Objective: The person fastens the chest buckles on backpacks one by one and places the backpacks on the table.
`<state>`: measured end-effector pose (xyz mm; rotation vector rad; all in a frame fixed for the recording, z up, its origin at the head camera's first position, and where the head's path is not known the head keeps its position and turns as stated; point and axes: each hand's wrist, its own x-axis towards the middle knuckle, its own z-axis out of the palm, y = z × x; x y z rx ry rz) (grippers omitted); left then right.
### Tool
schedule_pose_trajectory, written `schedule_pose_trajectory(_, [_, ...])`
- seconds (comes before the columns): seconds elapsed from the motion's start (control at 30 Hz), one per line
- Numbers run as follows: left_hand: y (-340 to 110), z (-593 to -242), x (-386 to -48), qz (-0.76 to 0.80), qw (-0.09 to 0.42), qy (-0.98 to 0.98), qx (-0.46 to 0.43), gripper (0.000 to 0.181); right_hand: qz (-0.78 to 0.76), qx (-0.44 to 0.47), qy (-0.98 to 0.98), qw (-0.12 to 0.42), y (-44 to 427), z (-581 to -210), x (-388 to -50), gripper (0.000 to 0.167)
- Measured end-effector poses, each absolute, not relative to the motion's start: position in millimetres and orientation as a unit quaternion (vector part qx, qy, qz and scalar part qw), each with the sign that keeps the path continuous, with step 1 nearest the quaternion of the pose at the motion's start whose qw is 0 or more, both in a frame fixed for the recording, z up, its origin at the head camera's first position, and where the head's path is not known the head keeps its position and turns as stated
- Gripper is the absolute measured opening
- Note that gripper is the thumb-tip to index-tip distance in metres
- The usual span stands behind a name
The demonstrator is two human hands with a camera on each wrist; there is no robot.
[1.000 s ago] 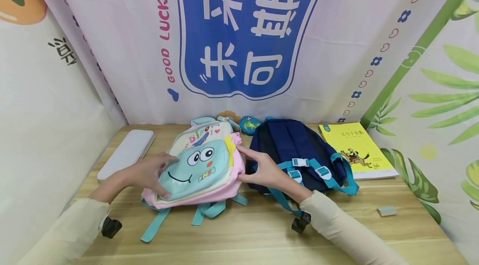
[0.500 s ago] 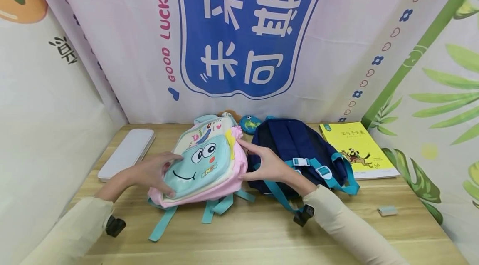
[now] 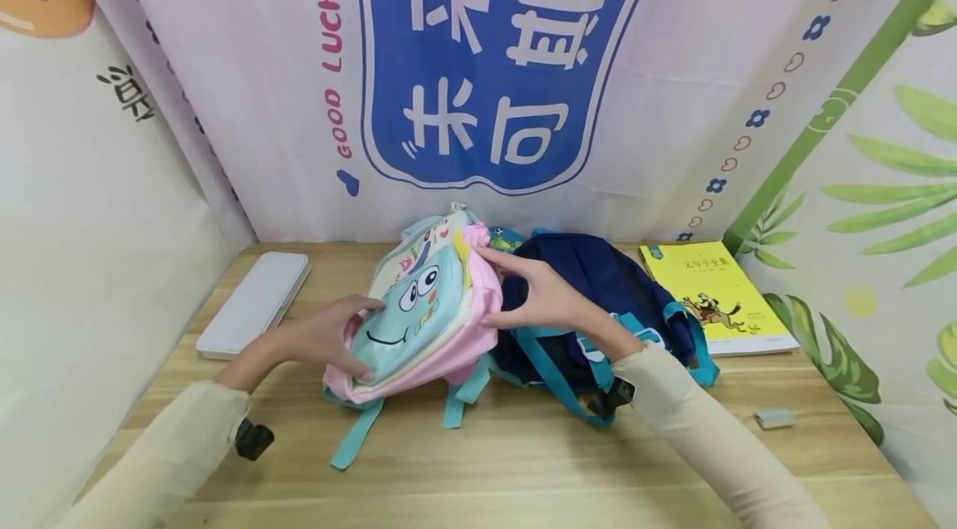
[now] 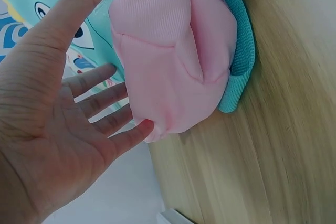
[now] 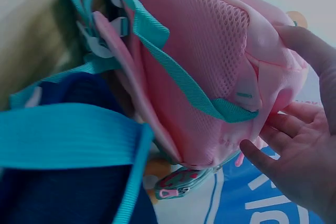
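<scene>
A small backpack (image 3: 414, 325) with a mint dinosaur-face pocket and pink sides is tilted between my two hands in the head view. My left hand (image 3: 317, 338) grips its lower left side, thumb toward the front pocket; the left wrist view shows fingertips against the pink side (image 4: 163, 82). My right hand (image 3: 549, 296) holds the upper right side between thumb and fingers. In the right wrist view the pink mesh back (image 5: 199, 40) and a teal strap (image 5: 178, 72) show. A navy backpack (image 3: 591, 263) lies to the right, partly behind my right forearm.
A white flat case (image 3: 254, 305) lies at the table's left. At the right lie a yellow book (image 3: 706, 288) and a small grey piece (image 3: 774, 418). A printed curtain (image 3: 284, 97) hangs behind the table (image 3: 493, 479).
The pink backpack has shifted right and tilted up on its right side, with both hands moving along. Its right edge now covers part of the navy backpack and the blue round item behind.
</scene>
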<state>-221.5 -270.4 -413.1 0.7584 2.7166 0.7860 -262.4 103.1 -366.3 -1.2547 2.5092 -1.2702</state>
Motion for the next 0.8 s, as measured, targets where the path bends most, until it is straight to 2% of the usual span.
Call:
schedule_pose_trajectory(0.47, [-261, -418, -226, 0.303, 0.111, 0.909, 0.263, 0.109, -0.389, -0.411, 0.821, 0.071, 99, -327, -268, 0.091])
schedule_pose_trajectory(0.8, [-249, -424, -225, 0.343, 0.115, 0.895, 0.259, 0.108, -0.368, -0.431, 0.821, 0.069, 91, -305, -269, 0.088])
